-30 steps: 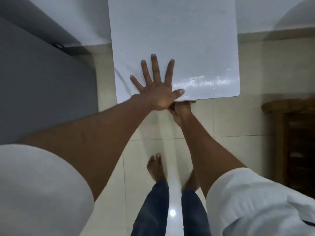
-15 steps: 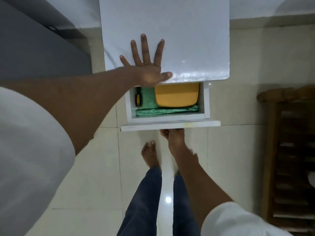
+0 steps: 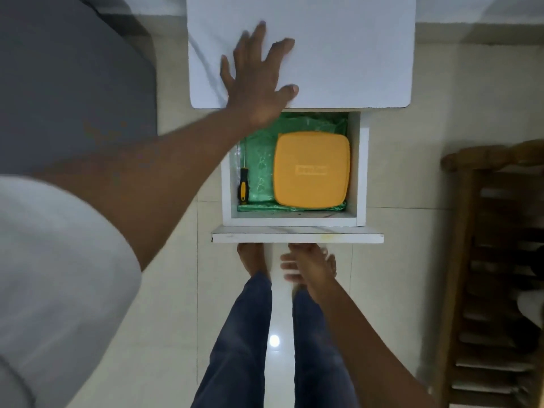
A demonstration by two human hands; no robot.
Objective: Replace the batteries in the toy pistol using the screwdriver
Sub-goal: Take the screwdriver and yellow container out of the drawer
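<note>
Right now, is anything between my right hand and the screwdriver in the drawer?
Only the drawer's front panel. The right hand is below it; the screwdriver lies uncovered along the left wall, beside the yellow container.

One head-worn camera looks steeply down from above, facing forward over the person's own arms and legs. A white table fills the far, upper part, its open drawer sits at centre, and the tiled floor lies nearest. Wide-angle bending curves the edges. No second view overlaps it.
</note>
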